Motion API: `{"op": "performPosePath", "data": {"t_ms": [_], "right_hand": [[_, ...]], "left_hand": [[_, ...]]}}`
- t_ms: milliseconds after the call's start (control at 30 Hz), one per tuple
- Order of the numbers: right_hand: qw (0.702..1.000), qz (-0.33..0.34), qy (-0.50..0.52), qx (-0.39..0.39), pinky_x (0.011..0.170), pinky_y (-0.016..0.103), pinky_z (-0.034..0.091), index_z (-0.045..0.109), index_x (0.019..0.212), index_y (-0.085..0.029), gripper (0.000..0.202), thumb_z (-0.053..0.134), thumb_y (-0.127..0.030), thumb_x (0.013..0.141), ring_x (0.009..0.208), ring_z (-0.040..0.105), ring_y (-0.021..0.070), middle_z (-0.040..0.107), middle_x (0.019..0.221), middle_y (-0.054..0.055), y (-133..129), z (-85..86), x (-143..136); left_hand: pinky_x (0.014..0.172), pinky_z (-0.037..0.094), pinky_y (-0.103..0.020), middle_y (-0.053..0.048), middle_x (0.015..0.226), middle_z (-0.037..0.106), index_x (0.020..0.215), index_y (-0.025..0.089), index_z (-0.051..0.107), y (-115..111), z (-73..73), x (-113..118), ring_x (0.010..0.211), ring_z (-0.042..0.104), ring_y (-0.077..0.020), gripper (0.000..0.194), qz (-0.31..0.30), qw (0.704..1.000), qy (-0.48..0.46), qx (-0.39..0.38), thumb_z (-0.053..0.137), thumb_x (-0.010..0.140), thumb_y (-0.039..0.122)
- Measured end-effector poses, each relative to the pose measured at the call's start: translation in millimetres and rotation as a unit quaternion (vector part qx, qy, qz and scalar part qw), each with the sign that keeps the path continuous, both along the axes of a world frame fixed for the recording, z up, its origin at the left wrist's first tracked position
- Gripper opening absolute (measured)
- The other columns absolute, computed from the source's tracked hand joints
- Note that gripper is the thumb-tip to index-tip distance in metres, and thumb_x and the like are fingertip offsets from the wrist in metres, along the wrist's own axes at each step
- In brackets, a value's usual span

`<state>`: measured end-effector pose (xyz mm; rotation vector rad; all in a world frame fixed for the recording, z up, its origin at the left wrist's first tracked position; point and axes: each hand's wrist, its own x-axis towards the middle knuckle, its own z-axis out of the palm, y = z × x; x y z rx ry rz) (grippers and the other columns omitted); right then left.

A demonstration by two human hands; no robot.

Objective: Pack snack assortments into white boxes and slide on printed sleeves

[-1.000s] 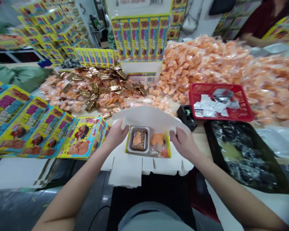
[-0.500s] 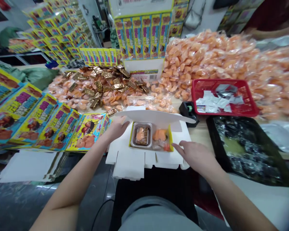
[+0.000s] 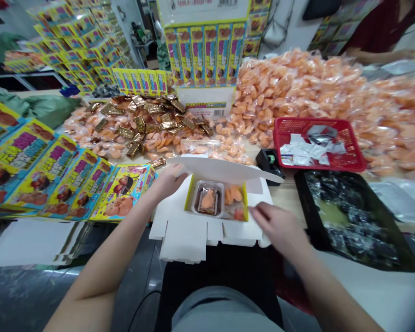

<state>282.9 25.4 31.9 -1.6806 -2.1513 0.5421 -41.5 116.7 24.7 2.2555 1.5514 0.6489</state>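
Observation:
In front of me an open yellow-edged carton [image 3: 217, 217] lies with its white lid [image 3: 224, 166] raised at the back. Inside, on the left, is a clear plastic tray [image 3: 195, 199] holding a brown-gold packet and an orange piece. On the right are bagged orange pieces [image 3: 233, 194] with something red. My left hand [image 3: 169, 183] is at the carton's back left corner, its thumb and fingers closed at the lid's edge. Beside the carton's right wall is my right hand [image 3: 275, 223], blurred, its fingers pointing at the wall; whether it touches is unclear.
Flat white cartons [image 3: 185, 233] lie beneath. Printed boxes [image 3: 121, 191] stand left. Gold packets [image 3: 138, 124] and bagged orange pieces [image 3: 297, 87] heap behind. Right are a tape dispenser [image 3: 268, 162], red basket [image 3: 354, 147] and black tray [image 3: 306, 198]. A person [image 3: 376, 32] is far right.
The clear tray has shifted slightly right and tilted within the carton. My right hand has drawn a little away from the right wall, its fingers more curled. The left hand stays at the corner.

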Motion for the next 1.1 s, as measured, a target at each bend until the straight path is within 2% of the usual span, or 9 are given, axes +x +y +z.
{"op": "performPosePath", "data": {"t_ms": [100, 233, 433, 600, 700, 800, 900, 1000, 1100], "right_hand": [[0.996, -0.086, 0.039, -0.009, 0.048, 0.028, 0.039, 0.061, 0.095, -0.020, 0.040, 0.055, -0.058, 0.083, 0.052, 0.056, 0.0181, 0.059, 0.061, 0.000, 34, 9.9, 28], [0.995, -0.021, 0.099, -0.002, 0.055, 0.028, 0.043, 0.056, 0.087, -0.021, 0.027, 0.046, -0.046, 0.089, 0.059, 0.057, 0.0180, 0.057, 0.061, -0.001, 62, 10.4, 16], [0.987, -0.017, 0.155, 0.031, 0.076, 0.035, 0.053, 0.047, 0.128, -0.020, 0.040, 0.042, -0.040, 0.094, 0.093, 0.067, 0.0242, 0.065, 0.113, 0.013, 10, -33.2, -5], [0.994, 0.038, 0.089, 0.042, 0.082, 0.042, 0.056, 0.038, 0.142, -0.026, 0.062, 0.057, -0.043, 0.086, 0.103, 0.064, 0.0299, 0.062, 0.118, 0.013, -39, -88.1, 24], [0.989, 0.119, 0.008, 0.085, 0.090, 0.049, 0.053, 0.035, 0.146, -0.027, 0.073, 0.064, -0.042, 0.081, 0.115, 0.058, 0.0346, 0.055, 0.127, 0.017, -52, -101.3, 39], [0.976, 0.170, -0.003, 0.139, 0.101, 0.053, 0.045, 0.028, 0.149, -0.027, 0.076, 0.063, -0.037, 0.082, 0.135, 0.040, 0.0361, 0.038, 0.147, 0.019, -39, -89.0, 43], [0.977, 0.151, 0.077, 0.129, 0.102, 0.052, 0.045, 0.038, 0.142, -0.024, 0.066, 0.063, -0.035, 0.081, 0.131, 0.046, 0.0326, 0.049, 0.140, 0.017, -1, -60.9, 35], [0.983, 0.073, 0.168, 0.020, 0.090, 0.048, 0.052, 0.056, 0.121, -0.019, 0.048, 0.065, -0.041, 0.079, 0.107, 0.062, 0.0297, 0.065, 0.116, 0.014, 40, -37.7, 23], [0.963, 0.067, 0.239, -0.105, 0.082, 0.041, 0.055, 0.057, 0.121, -0.018, 0.052, 0.065, -0.047, 0.078, 0.099, 0.065, 0.0258, 0.067, 0.116, 0.013, 70, -26.2, 25]], "left_hand": [[0.087, 0.048, -0.040, -0.007, 0.091, 0.063, 0.089, 0.018, 0.061, 3, 2.4, 4, 0.092, 0.059, -0.0235, 0.019, 0.003, 1.000, -0.005, -0.025, 0.045, 0.085, 0.027], [0.069, 0.053, -0.032, -0.001, 0.077, 0.062, 0.101, 0.019, 0.060, 1, 3.3, 17, 0.069, 0.062, -0.0177, 0.024, 0.015, 0.997, -0.024, -0.078, 0.044, 0.083, 0.020], [0.098, 0.048, -0.042, -0.009, 0.121, 0.059, 0.122, 0.022, 0.055, -40, 0.9, 24, 0.114, 0.055, -0.0249, 0.037, -0.026, 0.994, -0.053, -0.087, 0.050, 0.086, 0.025], [0.112, 0.031, -0.056, -0.021, 0.149, 0.029, 0.151, 0.020, 0.022, -101, -41.7, 10, 0.141, 0.025, -0.0398, 0.099, -0.118, 0.991, 0.036, -0.053, 0.074, 0.071, 0.047], [0.117, 0.017, -0.060, -0.018, 0.157, 0.021, 0.152, 0.026, 0.016, -120, -71.8, 1, 0.146, 0.014, -0.0381, 0.084, -0.130, 0.988, 0.080, -0.014, 0.063, 0.084, 0.037], [0.117, 0.017, -0.058, -0.016, 0.157, 0.025, 0.151, 0.026, 0.019, -109, -68.1, 1, 0.147, 0.014, -0.0343, 0.076, -0.143, 0.989, 0.023, -0.028, 0.059, 0.087, 0.034], [0.117, 0.024, -0.054, -0.013, 0.154, 0.034, 0.144, 0.024, 0.035, -74, -36.6, 8, 0.147, 0.016, -0.0320, 0.061, -0.113, 0.985, -0.091, -0.093, 0.057, 0.088, 0.038], [0.111, 0.037, -0.050, -0.012, 0.144, 0.048, 0.138, 0.025, 0.039, -39, -14.2, 15, 0.137, 0.039, -0.0320, 0.069, -0.085, 0.958, -0.203, -0.185, 0.069, 0.079, 0.044], [0.098, 0.050, -0.046, -0.012, 0.130, 0.059, 0.131, 0.022, 0.040, -21, -17.7, 22, 0.118, 0.059, -0.0297, 0.077, -0.026, 0.912, -0.330, -0.241, 0.077, 0.069, 0.047]]}}
